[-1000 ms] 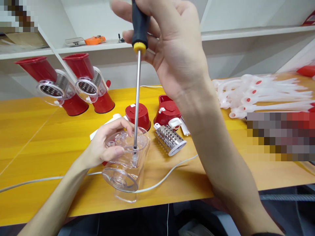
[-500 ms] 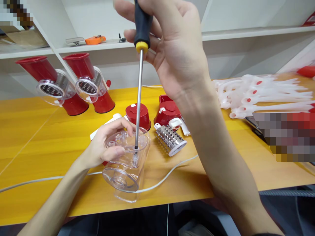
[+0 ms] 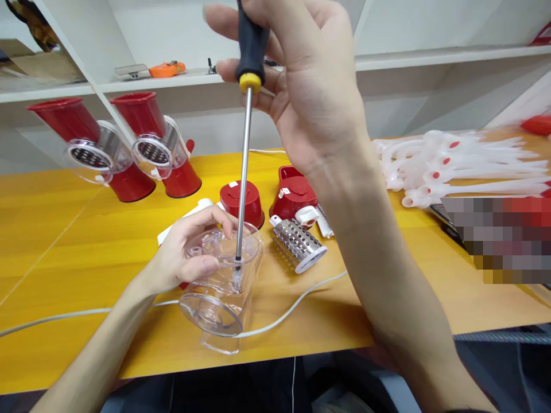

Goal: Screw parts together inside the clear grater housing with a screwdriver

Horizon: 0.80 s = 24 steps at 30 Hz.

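Note:
My right hand (image 3: 297, 74) is closed around the black handle of a screwdriver (image 3: 245, 155), raised high in front of me. Its shaft points down, and the tip enters a hole in a clear plastic grater housing (image 3: 215, 312). My left hand (image 3: 193, 246) grips the housing's upper rim from the left, thumb on the near side. To the right of the housing lies a metal drum grater (image 3: 297, 244) with a white end ring. Behind it sit two red bases, a round one (image 3: 241, 201) and one with a handle (image 3: 295, 195).
Two assembled red rotary graters (image 3: 167, 143) stand at the back left. Several white plastic parts (image 3: 447, 166) are piled at the right. A white cable (image 3: 297, 310) crosses the tabletop. An orange tool (image 3: 167, 70) lies on the shelf behind.
The screwdriver handle and my right fingers have shifted very slightly. The tip stays in the same hole, and my left hand keeps its hold on the housing.

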### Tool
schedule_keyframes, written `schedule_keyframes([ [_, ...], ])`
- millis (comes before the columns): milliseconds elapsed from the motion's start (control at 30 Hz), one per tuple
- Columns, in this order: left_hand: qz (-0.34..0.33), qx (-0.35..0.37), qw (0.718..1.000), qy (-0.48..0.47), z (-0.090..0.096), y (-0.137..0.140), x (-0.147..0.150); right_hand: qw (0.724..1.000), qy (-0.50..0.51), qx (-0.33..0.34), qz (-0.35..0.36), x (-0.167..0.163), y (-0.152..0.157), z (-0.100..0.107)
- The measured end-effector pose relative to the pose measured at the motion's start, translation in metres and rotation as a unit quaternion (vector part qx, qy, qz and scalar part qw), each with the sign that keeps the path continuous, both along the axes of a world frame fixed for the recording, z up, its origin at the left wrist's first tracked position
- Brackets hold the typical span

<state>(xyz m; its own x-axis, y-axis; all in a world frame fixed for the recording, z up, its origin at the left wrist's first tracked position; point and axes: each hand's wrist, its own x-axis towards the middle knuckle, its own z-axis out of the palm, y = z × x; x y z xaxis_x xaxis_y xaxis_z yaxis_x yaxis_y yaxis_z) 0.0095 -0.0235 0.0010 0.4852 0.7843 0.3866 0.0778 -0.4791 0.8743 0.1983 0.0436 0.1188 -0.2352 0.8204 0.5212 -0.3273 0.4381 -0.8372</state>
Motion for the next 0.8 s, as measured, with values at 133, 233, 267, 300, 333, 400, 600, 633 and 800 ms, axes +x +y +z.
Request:
schedule_keyframes([
  [133,-0.003,0.006,1.0,0.002,-0.001,0.0,-0.001,1.0,0.005,0.018,0.009,0.001,0.005,-0.004],
  [233,-0.004,0.0,1.0,-0.003,-0.002,0.001,-0.001,1.0,0.016,0.017,-0.001,0.0,0.006,-0.005],
  [267,-0.007,-0.003,1.0,-0.005,-0.003,0.002,-0.001,1.0,0.017,0.016,-0.005,0.0,0.006,-0.005],
  [300,-0.011,-0.007,1.0,-0.008,-0.004,0.002,-0.002,1.0,0.016,0.015,-0.009,0.0,0.005,-0.004],
  [333,-0.014,-0.01,1.0,-0.011,-0.005,0.003,-0.002,1.0,0.016,0.014,-0.012,0.0,0.004,-0.003],
  [400,-0.016,-0.014,1.0,-0.013,-0.006,0.003,-0.003,1.0,0.017,0.013,-0.017,-0.001,0.002,-0.002],
  [600,-0.014,-0.021,0.999,-0.023,-0.009,0.005,-0.005,0.999,0.024,-0.001,-0.044,-0.003,-0.007,0.001],
  [633,-0.017,-0.022,0.999,-0.027,-0.009,0.006,-0.005,0.999,0.024,0.002,-0.048,-0.003,-0.007,0.001],
  [800,-0.039,-0.018,0.998,-0.038,-0.011,0.006,-0.006,0.999,-0.016,0.017,-0.044,0.0,-0.005,0.004],
])
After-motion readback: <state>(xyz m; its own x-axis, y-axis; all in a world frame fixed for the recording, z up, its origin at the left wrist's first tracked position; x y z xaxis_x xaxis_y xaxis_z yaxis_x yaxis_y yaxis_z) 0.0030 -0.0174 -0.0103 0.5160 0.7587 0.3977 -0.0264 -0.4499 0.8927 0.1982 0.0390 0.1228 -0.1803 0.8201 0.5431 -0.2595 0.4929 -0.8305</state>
